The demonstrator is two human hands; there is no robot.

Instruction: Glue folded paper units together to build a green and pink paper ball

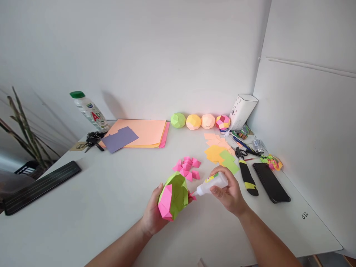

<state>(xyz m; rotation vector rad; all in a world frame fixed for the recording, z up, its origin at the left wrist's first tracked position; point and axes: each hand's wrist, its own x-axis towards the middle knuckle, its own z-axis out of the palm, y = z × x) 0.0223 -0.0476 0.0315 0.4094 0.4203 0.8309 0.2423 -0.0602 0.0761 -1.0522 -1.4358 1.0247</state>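
Observation:
My left hand [152, 214] grips a part-open paper polyhedron [178, 193], green inside with pink panels on its outside. At its right edge, by my left fingertips, a small folded pink paper piece [193, 197] shows. In my right hand [229, 194] is a white glue bottle [213, 183], tilted so that its nozzle points down and left at the pink piece; whether they touch I cannot tell. Just beyond the polyhedron lie several small folded pink pieces [187, 167] in a loose group.
Along the wall stand a green paper ball [178, 120] and several others. Coloured sheets [139, 131] lie back left near a white bottle [90, 111] and keys [94, 140]. To the right are paper squares [215, 154], a cutter knife [248, 178] and a phone [271, 183].

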